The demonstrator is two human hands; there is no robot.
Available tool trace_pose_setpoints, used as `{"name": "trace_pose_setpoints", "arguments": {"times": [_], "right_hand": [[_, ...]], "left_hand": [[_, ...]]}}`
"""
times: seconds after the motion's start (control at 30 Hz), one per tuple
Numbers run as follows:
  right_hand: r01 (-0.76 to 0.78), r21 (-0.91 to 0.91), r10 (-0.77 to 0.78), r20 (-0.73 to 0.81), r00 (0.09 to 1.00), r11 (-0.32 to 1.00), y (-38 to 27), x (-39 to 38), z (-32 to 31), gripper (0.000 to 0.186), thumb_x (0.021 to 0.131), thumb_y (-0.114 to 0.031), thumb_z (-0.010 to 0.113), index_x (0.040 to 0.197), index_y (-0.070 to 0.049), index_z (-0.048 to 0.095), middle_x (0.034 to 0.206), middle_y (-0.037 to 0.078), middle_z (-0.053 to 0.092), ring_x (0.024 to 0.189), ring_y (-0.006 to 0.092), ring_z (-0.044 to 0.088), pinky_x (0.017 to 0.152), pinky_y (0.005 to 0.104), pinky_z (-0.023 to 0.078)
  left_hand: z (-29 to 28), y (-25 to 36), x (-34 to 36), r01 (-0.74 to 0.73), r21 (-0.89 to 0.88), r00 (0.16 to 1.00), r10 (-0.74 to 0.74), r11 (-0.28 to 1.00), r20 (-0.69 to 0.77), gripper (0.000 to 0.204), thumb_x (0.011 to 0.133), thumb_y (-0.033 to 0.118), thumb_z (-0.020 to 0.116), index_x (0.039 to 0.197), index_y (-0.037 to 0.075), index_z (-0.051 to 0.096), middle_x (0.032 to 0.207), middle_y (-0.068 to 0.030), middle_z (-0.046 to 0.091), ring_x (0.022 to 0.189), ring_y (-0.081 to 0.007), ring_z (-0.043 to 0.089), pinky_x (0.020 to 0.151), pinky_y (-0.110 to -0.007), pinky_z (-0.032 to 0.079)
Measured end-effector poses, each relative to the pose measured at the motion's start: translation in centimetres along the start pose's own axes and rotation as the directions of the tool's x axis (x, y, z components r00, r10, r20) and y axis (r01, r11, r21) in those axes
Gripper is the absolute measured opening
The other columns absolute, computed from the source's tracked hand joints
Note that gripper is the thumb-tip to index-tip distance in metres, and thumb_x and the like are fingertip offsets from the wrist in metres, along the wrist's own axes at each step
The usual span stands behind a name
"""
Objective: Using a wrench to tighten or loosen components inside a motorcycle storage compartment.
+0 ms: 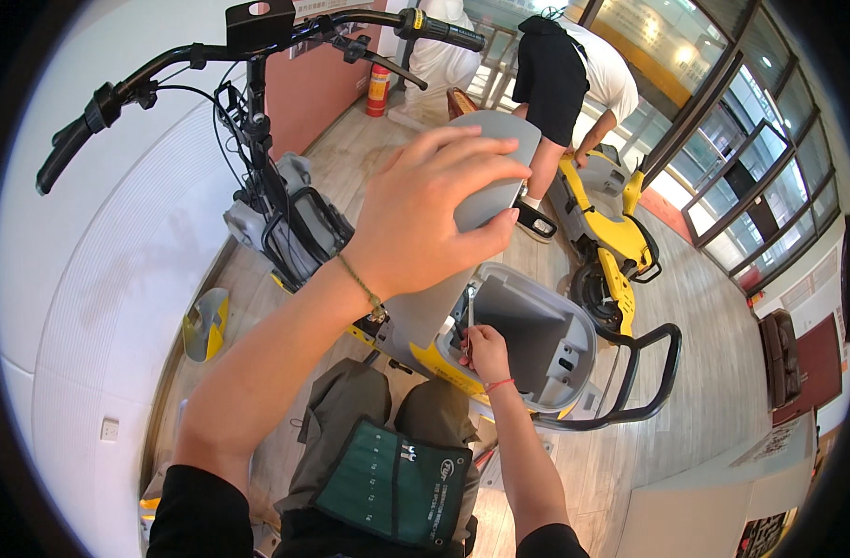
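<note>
My left hand point(434, 200) grips the raised grey scooter seat point(490, 209), its fingers curved over the surface and the thumb by the near edge. Below it, the grey storage compartment point(573, 358) of the scooter lies open. At the compartment's left inner wall, my right hand point(486, 353) is closed around a silver wrench point(470, 307), which points upward from the fingers. What the wrench's lower end touches is hidden by the hand. A green tool roll point(392, 484) lies across my lap, with small metal tool ends showing in a pocket.
Black handlebars point(257, 56) rise at the upper left, and a black rear rack point(666, 372) sticks out right. A person in black shorts point(555, 74) bends over a second, yellow scooter point(611, 232). A fire extinguisher point(377, 90) stands at the back; a yellow-grey panel point(206, 324) leans left.
</note>
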State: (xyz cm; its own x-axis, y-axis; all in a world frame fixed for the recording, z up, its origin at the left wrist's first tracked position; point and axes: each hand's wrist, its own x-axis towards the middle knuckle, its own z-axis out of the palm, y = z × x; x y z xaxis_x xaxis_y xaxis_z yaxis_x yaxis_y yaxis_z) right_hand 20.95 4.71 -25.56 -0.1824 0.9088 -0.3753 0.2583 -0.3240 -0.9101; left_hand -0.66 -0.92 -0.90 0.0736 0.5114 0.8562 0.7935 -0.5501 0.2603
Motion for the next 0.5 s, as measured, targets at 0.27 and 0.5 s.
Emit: {"name": "trace_pose_setpoints", "arguments": {"times": [0.27, 0.5], "right_hand": [[0.147, -0.134, -0.163, -0.118, 0.98, 0.98, -0.2, -0.8, 0.5, 0.028, 0.099, -0.021, 0.057, 0.115, 0.001, 0.063, 0.072, 0.009, 0.068, 0.051, 0.0157, 0.064, 0.051, 0.0301, 0.052], [0.179, -0.398, -0.205, -0.023, 0.978, 0.9, -0.5, 0.1, -1.4, 0.028, 0.098, -0.022, 0.057, 0.115, -0.005, 0.07, 0.071, 0.01, 0.07, 0.055, 0.0184, 0.067, 0.055, 0.033, 0.053]], "left_hand": [[-0.1, 0.0, 0.1, 0.0, -0.011, 1.0, 0.0, 1.0, 0.01, 0.036, 0.081, 0.021, 0.07, 0.116, 0.013, 0.069, 0.132, -0.0042, 0.065, 0.127, -0.0324, 0.054, 0.107, -0.044, 0.042], [-0.1, -0.1, 0.1, -0.016, -0.007, 1.0, 0.016, 1.0, -0.003, 0.036, 0.08, 0.021, 0.07, 0.115, 0.013, 0.07, 0.132, -0.0047, 0.065, 0.126, -0.0328, 0.054, 0.107, -0.044, 0.042]]}}
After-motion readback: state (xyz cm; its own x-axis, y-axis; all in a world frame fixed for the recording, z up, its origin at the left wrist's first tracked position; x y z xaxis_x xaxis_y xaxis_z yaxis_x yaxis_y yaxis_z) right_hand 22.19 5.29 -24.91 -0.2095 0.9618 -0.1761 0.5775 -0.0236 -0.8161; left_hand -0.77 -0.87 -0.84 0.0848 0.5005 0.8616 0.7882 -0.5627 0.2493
